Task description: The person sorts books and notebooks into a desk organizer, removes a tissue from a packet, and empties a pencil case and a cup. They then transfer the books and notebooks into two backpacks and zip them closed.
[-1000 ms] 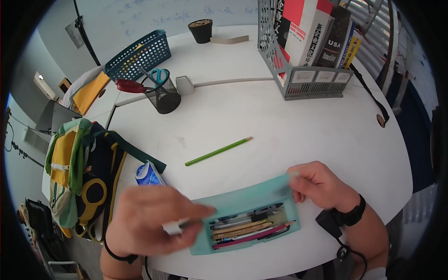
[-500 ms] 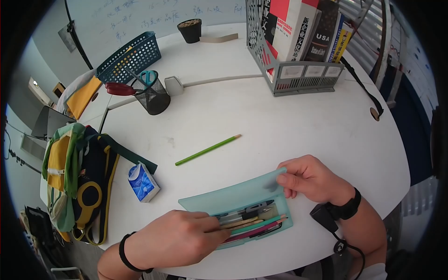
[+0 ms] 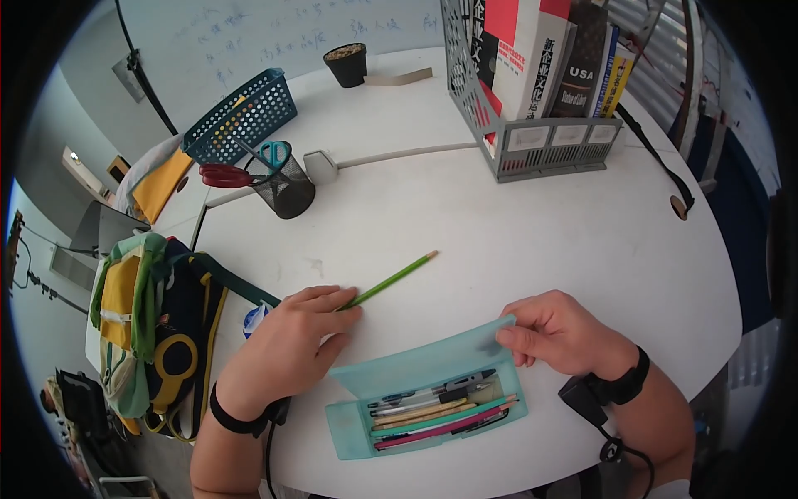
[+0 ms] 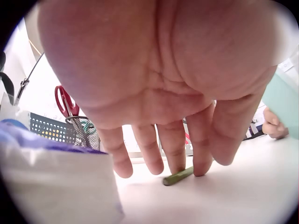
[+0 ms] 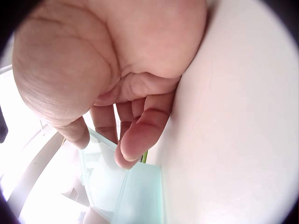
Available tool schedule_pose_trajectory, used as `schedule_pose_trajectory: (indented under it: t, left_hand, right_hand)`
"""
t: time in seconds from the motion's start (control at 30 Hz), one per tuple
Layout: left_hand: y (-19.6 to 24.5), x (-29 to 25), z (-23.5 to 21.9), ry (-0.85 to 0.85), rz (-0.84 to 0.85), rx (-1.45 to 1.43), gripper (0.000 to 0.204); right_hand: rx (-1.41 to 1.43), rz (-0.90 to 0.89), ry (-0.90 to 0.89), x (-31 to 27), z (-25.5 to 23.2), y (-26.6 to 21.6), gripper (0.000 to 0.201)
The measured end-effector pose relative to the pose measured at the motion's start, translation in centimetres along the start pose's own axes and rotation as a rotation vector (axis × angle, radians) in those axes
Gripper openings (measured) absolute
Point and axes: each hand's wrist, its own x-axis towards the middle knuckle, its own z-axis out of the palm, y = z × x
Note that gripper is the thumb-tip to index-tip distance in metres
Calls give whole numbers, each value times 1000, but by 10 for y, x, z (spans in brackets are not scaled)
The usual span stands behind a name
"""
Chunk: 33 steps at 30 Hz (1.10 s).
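At eleven o'clock from the pencil case [image 3: 347, 432], a green pencil [image 3: 399, 277] lies on the white table [image 3: 540, 241], its brownish-tipped far end towards two o'clock. Handling estimate: light, stiff, smooth enough to slip, and apt to roll if nudged. Best hold: thumb and forefinger across mid-shaft, clear of both ends.

Left hand [image 3: 295, 345]: at ten o'clock from the case, palm down over the pencil's near end. Fingers nearly straight and slightly spread, thumb apart; nothing grasped. Index and middle fingertips come to the shaft in the wrist view; whether they press on it or only brush it is hard to tell from this angle.

Right hand [image 3: 557, 333]: at two o'clock from the case, thumb and fingers pinching the corner of the raised lid [image 3: 424, 358]. Lid appears to be thin, bendable plastic; a light edge grip should do. Pens and pencils [image 3: 440, 409] lie lengthwise inside.
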Motion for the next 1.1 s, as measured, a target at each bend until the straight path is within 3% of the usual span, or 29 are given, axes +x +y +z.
schedule_pose_trajectory:
  t: [0.2,0.27,0.4,0.47,0.53,0.6,0.67,0.77,0.9,1.1]
  left_hand:
    - [12,-2,-8,-61,-182,-13,24]
    - [15,-3,-8,-88,-350,-95,22]
    - [12,-13,-22,-105,-377,-187,27]
    - [8,-22,-39,196,-396,-338,31]
    - [14,-38,-53,304,-243,-501,25]
    - [31,-42,-63,75,54,-514,24]
    - [65,-34,-49,-50,105,-353,21]
    - [82,-26,-24,-220,92,-161,20]
    - [80,-22,-5,-275,45,-168,18]
    - [77,-20,4,-223,135,-264,15]
  right_hand:
    - [-19,-1,12,0,1,1,50]
    - [-21,-5,11,2,1,1,51]
    - [-37,0,22,0,2,-2,51]
    - [-34,1,17,0,0,2,51]
    - [-35,-2,16,-1,0,1,51]
    - [-41,22,9,-1,1,-4,51]
    - [-47,18,15,0,1,-1,52]
    - [-48,19,25,0,2,0,53]
    - [-42,17,23,0,0,3,54]
    - [-59,7,14,0,1,2,53]
